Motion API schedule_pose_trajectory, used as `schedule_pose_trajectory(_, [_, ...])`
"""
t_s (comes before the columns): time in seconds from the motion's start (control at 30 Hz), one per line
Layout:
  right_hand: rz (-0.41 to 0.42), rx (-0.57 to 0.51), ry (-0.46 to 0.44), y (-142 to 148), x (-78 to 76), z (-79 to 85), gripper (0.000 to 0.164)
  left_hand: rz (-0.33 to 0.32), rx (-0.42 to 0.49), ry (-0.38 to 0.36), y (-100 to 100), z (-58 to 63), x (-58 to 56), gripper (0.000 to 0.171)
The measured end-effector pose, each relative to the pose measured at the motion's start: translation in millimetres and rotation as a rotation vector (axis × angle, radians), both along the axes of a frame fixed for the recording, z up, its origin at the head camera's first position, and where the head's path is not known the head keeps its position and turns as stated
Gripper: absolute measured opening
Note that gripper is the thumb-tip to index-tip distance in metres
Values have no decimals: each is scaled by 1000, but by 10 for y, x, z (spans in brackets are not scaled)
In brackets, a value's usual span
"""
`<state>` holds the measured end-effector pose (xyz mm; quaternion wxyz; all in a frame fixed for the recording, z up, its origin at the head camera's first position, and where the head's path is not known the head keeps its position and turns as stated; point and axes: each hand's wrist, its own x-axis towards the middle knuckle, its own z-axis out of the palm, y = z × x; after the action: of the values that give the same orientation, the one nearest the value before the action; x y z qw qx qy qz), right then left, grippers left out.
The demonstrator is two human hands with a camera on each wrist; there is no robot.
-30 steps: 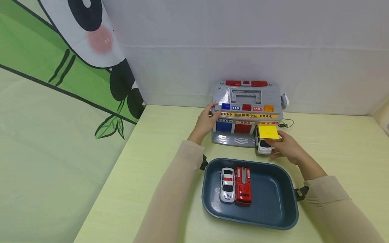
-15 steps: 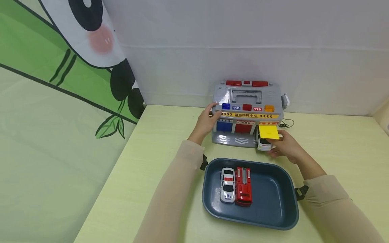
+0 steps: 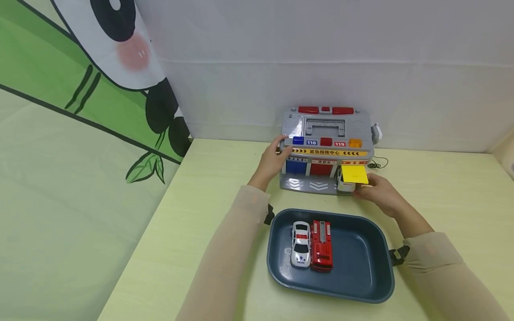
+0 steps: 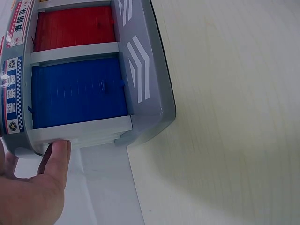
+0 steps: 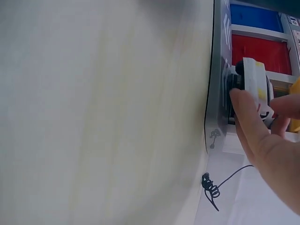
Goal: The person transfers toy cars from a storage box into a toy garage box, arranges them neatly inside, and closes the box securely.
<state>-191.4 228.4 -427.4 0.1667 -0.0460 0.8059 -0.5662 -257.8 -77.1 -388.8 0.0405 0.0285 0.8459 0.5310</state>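
Note:
At the back of the table stands a grey toy emergency station (image 3: 326,127) with blue and red garage doors and a raised yellow door (image 3: 354,174). My left hand (image 3: 270,164) holds its left edge; in the left wrist view, fingers (image 4: 58,159) press its side beside the blue door (image 4: 79,93). My right hand (image 3: 379,194) grips the front end of a white toy car (image 3: 346,186), which sits partly inside the bay under the yellow door. In the right wrist view, fingers (image 5: 248,115) lie against the bumper of the car (image 5: 255,82); the inner end is hidden.
A dark blue tray (image 3: 357,292) stands in front of the station, between the forearms. Inside it a white police car (image 3: 300,245) and a red fire truck (image 3: 321,247) lie side by side. A coiled cord (image 3: 377,165) lies right of the station, near the wall.
The white toy car has moved backward, deeper under the yellow door, with my right hand at its front end. My left hand stays on the station's left edge.

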Motion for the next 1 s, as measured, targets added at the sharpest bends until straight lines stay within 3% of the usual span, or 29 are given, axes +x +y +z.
schedule_pose_trajectory(0.17, [18,79,7,-16,14,19,54,6,5,-6,3,-5,0,50])
schedule_pose_trajectory(0.57, [2,7,-37,0,-1,3,46,13,1,5,10,-2,2,50])
schedule_pose_trajectory(1.0, [62,-29,-50,24,-43,-26,56,0,10,6,8,-3,-4,50])
